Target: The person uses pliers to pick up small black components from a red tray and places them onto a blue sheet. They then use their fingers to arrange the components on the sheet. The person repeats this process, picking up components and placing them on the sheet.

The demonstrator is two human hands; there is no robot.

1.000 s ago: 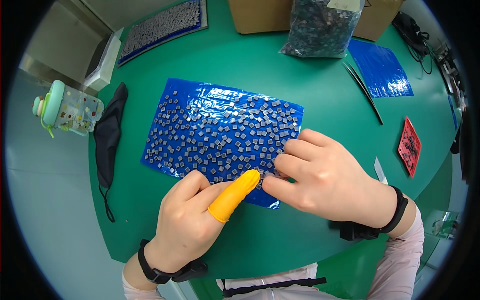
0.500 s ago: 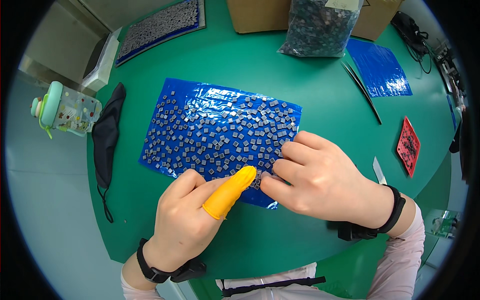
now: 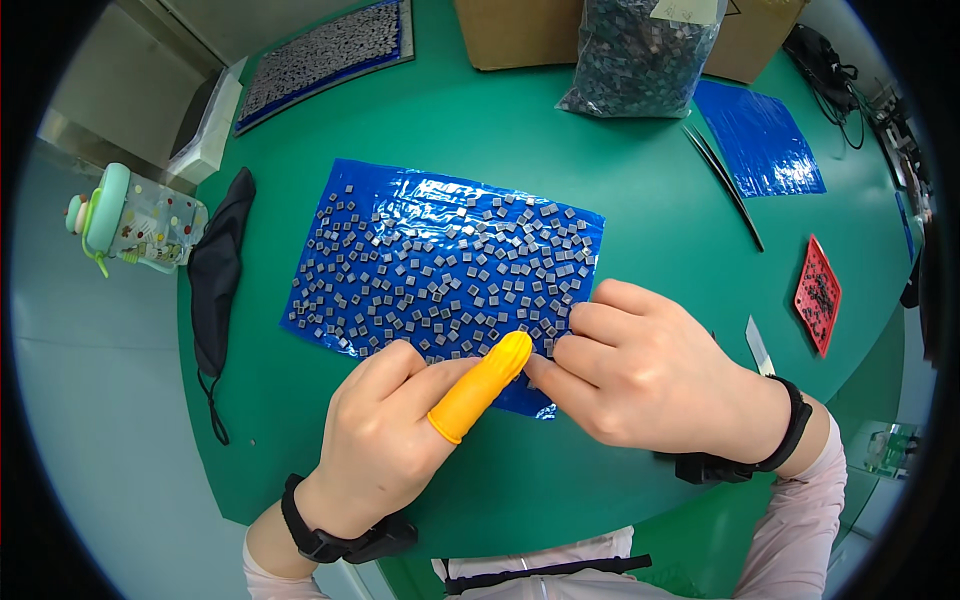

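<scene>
A blue sheet (image 3: 365,177), dotted with small grey squares (image 3: 437,292), is spread under and ahead of the fingers. The left hand's (image 3: 375,440) yellow finger cot (image 3: 480,390) and the right hand's (image 3: 650,370) curled fingers are held close together; whether a square is pinched cannot be told. Squares are probably best handled lightly, singly, without neighbours being nudged. Behind the fingertips, the sheet's edge is bordered by green surface (image 3: 500,490); rightward, room is limited by a blade (image 3: 758,345).
</scene>
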